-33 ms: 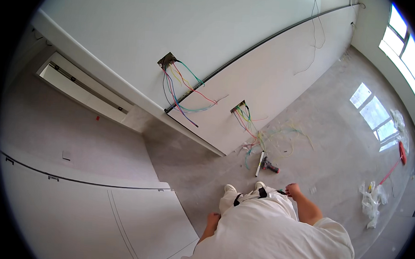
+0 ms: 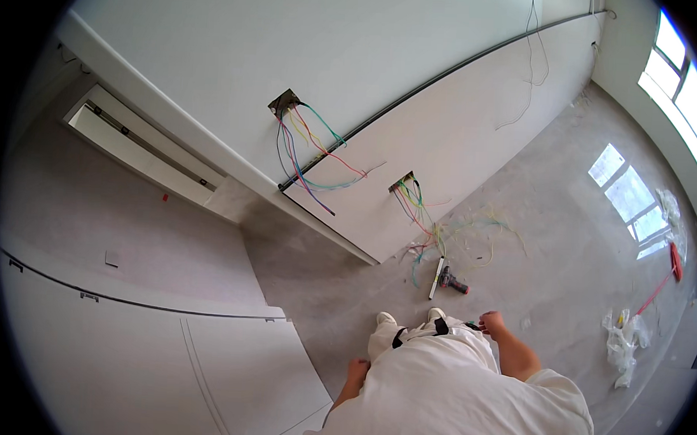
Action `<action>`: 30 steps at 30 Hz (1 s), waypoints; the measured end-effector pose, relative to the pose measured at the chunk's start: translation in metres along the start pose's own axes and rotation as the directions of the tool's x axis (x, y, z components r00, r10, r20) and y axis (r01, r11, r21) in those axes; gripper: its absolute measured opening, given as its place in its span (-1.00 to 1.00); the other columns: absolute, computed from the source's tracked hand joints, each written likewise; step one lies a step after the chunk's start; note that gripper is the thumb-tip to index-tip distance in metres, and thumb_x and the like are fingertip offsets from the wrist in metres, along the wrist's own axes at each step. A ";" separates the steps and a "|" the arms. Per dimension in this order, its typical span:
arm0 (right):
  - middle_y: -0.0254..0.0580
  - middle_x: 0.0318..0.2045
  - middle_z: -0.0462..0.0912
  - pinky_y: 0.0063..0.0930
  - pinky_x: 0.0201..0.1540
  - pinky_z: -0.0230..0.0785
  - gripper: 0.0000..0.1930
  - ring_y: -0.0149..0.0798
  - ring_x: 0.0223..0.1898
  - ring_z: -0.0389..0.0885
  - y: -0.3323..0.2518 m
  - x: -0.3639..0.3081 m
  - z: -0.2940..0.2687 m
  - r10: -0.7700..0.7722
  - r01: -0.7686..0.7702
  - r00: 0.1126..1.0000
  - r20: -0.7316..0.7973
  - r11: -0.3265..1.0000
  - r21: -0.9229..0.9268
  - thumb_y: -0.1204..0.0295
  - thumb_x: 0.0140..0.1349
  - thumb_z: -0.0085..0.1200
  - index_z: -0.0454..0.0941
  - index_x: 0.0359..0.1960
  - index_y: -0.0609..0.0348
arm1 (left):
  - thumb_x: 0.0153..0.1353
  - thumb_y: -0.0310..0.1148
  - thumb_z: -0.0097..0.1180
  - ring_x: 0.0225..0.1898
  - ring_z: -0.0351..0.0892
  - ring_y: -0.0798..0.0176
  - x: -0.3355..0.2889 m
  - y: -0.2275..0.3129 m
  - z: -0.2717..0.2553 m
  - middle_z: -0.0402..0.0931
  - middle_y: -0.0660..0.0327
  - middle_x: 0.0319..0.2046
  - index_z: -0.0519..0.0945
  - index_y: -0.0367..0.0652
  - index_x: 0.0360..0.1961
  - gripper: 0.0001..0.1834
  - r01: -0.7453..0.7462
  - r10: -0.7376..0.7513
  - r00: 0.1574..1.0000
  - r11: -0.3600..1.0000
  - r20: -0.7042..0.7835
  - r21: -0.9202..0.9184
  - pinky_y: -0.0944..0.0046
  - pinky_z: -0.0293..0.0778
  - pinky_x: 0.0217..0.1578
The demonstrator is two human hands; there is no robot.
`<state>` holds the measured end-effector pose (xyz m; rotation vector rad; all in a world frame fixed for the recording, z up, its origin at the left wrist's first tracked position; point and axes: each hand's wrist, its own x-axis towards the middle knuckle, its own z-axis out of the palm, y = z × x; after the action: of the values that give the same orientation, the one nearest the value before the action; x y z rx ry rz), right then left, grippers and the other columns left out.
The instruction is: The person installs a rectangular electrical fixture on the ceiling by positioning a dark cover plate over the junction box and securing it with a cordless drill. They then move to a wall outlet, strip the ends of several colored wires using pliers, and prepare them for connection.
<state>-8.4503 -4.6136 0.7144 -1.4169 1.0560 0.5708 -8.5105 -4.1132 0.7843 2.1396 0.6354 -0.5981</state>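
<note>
My right hand (image 2: 490, 322) is at my right hip with its fingers curled. A small dark thing with a bit of green (image 2: 474, 326) shows at its fingertips, too small to name. On my other side, my left hand (image 2: 358, 369) hangs low, partly covered by my white shirt, its fingers hidden. Ahead of my shoes, a cordless drill (image 2: 452, 279) lies on the floor beside a short spirit level (image 2: 437, 277). Coloured wires (image 2: 309, 186) hang from an upper wall box (image 2: 284, 103). More wires come out of a lower wall box (image 2: 401, 181).
Loose wire scraps (image 2: 484, 227) are scattered by the wall. Clear plastic wrapping (image 2: 621, 350) and a red long-handled tool (image 2: 676, 263) lie at the right. A white panelled surface (image 2: 148, 364) takes up the lower left. A wall recess (image 2: 145, 146) is at the left.
</note>
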 end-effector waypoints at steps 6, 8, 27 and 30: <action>-0.10 -0.34 0.67 -0.24 -0.42 0.56 -0.82 -0.17 -0.42 0.67 0.006 -0.003 -0.002 0.022 -0.022 1.000 -0.012 1.000 -0.018 0.42 0.25 0.15 0.61 -0.17 0.23 | 0.15 -0.40 0.18 -0.53 0.60 0.18 -0.011 0.032 -0.002 0.63 0.08 -0.52 0.70 -0.34 -0.40 -0.81 0.031 -0.032 0.999 0.997 -0.008 -0.071 0.18 0.49 -0.54; -0.10 -0.35 0.67 -0.22 -0.42 0.56 -0.83 -0.15 -0.42 0.67 0.008 -0.004 -0.003 0.014 -0.014 1.000 -0.003 1.000 -0.015 0.43 0.24 0.16 0.62 -0.19 0.22 | 0.16 -0.41 0.17 -0.55 0.58 0.20 -0.005 0.026 -0.001 0.63 0.09 -0.50 0.70 -0.34 -0.34 -0.81 0.060 -0.060 0.998 0.997 0.001 -0.038 0.18 0.47 -0.55; -0.17 -0.38 0.67 -0.29 -0.47 0.48 -0.80 -0.22 -0.46 0.68 -0.005 0.008 0.001 0.007 -0.006 1.000 0.015 0.998 -0.056 0.40 0.24 0.14 0.61 -0.15 0.19 | 0.09 -0.43 0.15 -0.58 0.58 0.20 -0.008 0.014 0.005 0.63 0.08 -0.53 0.71 -0.39 -0.38 -0.79 0.031 -0.030 1.000 0.988 0.005 -0.151 0.18 0.45 -0.62; -0.16 -0.39 0.67 -0.30 -0.48 0.48 -0.80 -0.22 -0.48 0.67 -0.009 0.006 0.006 0.009 -0.008 1.000 0.004 0.999 -0.046 0.41 0.24 0.14 0.61 -0.14 0.20 | 0.07 -0.44 0.15 -0.59 0.59 0.20 -0.005 0.013 0.004 0.64 0.07 -0.53 0.72 -0.38 -0.38 -0.80 0.009 -0.009 1.000 0.994 -0.003 -0.113 0.18 0.44 -0.64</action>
<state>-8.4390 -4.6109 0.7130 -1.4516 1.0521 0.6072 -8.5069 -4.1246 0.7925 2.0341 0.6652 -0.5507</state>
